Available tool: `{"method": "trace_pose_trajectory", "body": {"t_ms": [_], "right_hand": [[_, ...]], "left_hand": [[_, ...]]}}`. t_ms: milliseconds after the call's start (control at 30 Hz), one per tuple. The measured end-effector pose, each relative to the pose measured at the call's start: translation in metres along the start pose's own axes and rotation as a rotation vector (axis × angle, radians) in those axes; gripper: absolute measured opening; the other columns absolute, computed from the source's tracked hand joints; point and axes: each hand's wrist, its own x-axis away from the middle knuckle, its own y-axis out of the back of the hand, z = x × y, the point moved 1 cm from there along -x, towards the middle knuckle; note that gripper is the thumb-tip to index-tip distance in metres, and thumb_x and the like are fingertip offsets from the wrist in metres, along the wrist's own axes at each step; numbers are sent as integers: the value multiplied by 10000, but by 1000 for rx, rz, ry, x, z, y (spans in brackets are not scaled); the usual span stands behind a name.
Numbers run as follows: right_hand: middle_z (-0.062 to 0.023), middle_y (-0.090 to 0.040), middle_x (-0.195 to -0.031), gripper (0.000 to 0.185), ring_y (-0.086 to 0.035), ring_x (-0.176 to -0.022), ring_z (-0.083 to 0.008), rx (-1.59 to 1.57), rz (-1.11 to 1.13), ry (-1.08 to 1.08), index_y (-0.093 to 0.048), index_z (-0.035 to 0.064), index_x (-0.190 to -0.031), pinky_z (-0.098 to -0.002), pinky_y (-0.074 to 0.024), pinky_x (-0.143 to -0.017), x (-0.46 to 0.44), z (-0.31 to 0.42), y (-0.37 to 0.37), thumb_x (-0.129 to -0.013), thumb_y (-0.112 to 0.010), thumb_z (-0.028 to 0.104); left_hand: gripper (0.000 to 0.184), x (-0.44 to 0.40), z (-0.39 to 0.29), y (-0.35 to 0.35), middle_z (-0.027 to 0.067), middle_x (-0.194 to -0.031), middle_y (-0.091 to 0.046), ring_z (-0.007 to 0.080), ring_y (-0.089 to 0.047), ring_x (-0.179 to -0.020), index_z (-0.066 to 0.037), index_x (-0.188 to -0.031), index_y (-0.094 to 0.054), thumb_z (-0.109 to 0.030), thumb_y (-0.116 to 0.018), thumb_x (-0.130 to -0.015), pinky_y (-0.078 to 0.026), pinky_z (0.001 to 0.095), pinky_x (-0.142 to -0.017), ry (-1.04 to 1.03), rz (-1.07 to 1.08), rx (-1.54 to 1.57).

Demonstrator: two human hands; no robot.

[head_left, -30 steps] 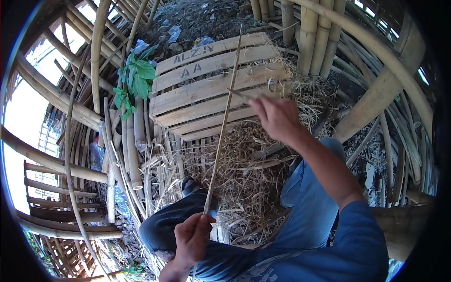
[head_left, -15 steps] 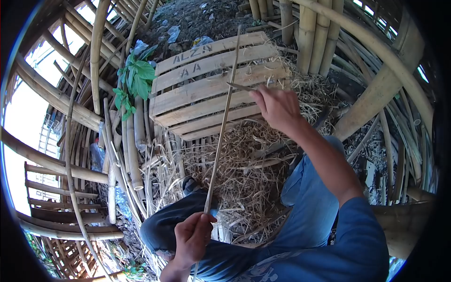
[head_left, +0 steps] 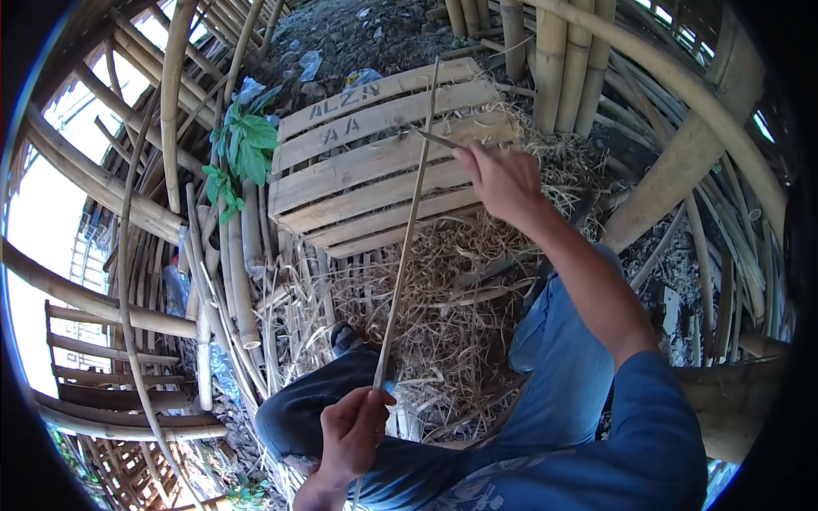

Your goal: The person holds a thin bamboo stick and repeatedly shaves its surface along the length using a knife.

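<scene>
A long thin bamboo strip (head_left: 404, 264) slants from my lap up across a slatted wooden crate (head_left: 341, 175). My left hand (head_left: 352, 433) is closed around the strip's lower part, above my thigh. In my right hand (head_left: 504, 180) is a knife (head_left: 437, 138), its narrow blade pointing left and lying at the strip's upper part. Whether the edge bites into the strip I cannot tell. The knife's handle is hidden in my fingers. Curly bamboo shavings (head_left: 452, 315) are heaped between my legs, below the crate.
Thick bamboo poles (head_left: 552, 72) stand behind the crate at the right. More bamboo lengths (head_left: 241, 281) lie to the left, near a leafy green plant (head_left: 250, 136). A bamboo lattice (head_left: 111, 298) borders the left side. Plastic scraps (head_left: 311, 65) lie on the dark soil beyond.
My right hand and the knife have shifted slightly up along the strip, and the blade is tilted more. My left hand keeps its hold, moving only a little.
</scene>
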Motion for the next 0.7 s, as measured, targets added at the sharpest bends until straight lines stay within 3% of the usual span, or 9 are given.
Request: {"method": "trace_pose_trajectory", "body": {"t_ms": [67, 133, 200, 267, 367, 467, 500, 600, 700], "right_hand": [[25, -381, -450, 448, -282, -330, -75, -74, -55, 81, -573, 68, -805, -234, -222, -283, 4, 15, 4, -992, -303, 374], [22, -385, -456, 455, -285, -332, -81, -25, 47, 99, -572, 67, -808, -235, -218, -286, 8, 14, 4, -990, -303, 385], [16, -400, -443, 432, -294, -326, -101, -63, 32, -100, -575, 72, -802, -257, -223, -285, -3, 2, -2, -987, -328, 373], [-13, -453, -448, 401, -345, -321, -121, 19, -101, 23, -579, 71, -808, -293, -272, -293, -3, 2, 8, -982, -355, 354], [-42, -500, -459, 390, -427, -332, -141, -5, -3, 90, -580, 66, -831, -321, -338, -322, 11, 21, 9, -980, -359, 351], [-27, -488, -453, 387, -390, -320, -130, 69, -30, -66, -590, 66, -835, -308, -304, -303, -11, -7, 8, -979, -369, 350], [-24, -490, -455, 395, -380, -319, -127, 34, 60, -130, -599, 64, -853, -310, -295, -296, -14, -8, 4, -982, -359, 350], [-1, -453, -446, 439, -351, -320, -117, 27, 24, 94, -599, 59, -876, -289, -277, -294, 9, 14, 4, -992, -309, 368], [10, -438, -447, 424, -334, -325, -106, 41, -29, -2, -599, 68, -866, -278, -261, -293, -10, -14, -2, -990, -320, 362]], "left_hand": [[245, 0, 2, -1, -42, -549, -402, 11, -295, -441, 68, -898, -569, -128, -440, -967, -213, 191, -400, -15, -14, 6], [254, -2, -1, 1, -26, -544, -403, 21, -292, -424, 73, -869, -571, -126, -443, -962, -213, 192, -383, -25, -40, -2], [255, 3, -1, 0, -25, -545, -406, 21, -292, -422, 71, -862, -573, -125, -444, -961, -211, 189, -385, -21, -5, 22], [244, 4, -2, 1, -42, -550, -403, 12, -297, -441, 69, -895, -570, -125, -441, -966, -214, 191, -403, -2, -5, 17], [234, 0, -2, 1, -60, -554, -396, 3, -300, -459, 66, -927, -567, -124, -440, -971, -216, 194, -422, -18, 3, 18], [233, 5, -1, 0, -61, -554, -393, 4, -297, -459, 65, -923, -568, -124, -440, -970, -217, 196, -422, 16, -6, -1], [234, 4, -2, -2, -61, -555, -394, 5, -295, -458, 64, -920, -569, -124, -439, -971, -218, 197, -422, 21, -10, -2], [239, 3, 0, 3, -61, -555, -401, 5, -299, -459, 62, -914, -573, -130, -443, -971, -223, 197, -422, 9, 7, 18], [240, 5, 1, 2, -61, -555, -405, 4, -301, -460, 61, -911, -576, -132, -445, -970, -226, 195, -423, 27, 23, 24]]}}
